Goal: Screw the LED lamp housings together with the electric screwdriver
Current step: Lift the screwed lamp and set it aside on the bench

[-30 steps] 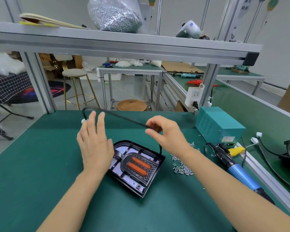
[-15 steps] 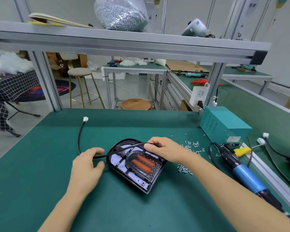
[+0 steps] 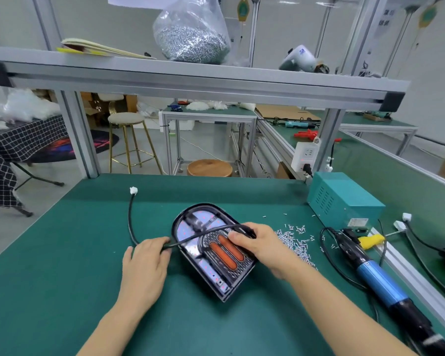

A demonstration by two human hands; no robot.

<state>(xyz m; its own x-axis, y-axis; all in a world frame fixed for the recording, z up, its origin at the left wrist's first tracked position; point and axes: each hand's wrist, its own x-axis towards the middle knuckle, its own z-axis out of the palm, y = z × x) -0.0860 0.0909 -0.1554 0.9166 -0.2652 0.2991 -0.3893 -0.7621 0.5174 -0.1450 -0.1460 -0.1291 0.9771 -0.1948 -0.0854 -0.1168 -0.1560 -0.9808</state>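
A black arch-shaped LED lamp housing [image 3: 211,265] with two orange bars lies on the green mat [image 3: 62,278] in front of me. Its black cable [image 3: 131,222] runs across the housing and curves left to a white plug [image 3: 133,190]. My left hand [image 3: 145,265] pinches the cable just left of the housing. My right hand [image 3: 260,242] holds the cable where it meets the housing's right edge. The blue electric screwdriver [image 3: 370,273] lies untouched on the mat to the right. Several loose screws [image 3: 293,240] are scattered between it and the housing.
A teal power box [image 3: 344,199] stands at the back right, with cables and a yellow connector [image 3: 370,238] beside it. An aluminium shelf [image 3: 190,80] spans overhead, carrying a bag of screws [image 3: 193,39]. The bench's raised rail [image 3: 409,273] runs along the right edge.
Both hands have come down from mid-air onto the bench, laying the cable across the housing. The housing has turned a little, its rounded end now pointing further away.
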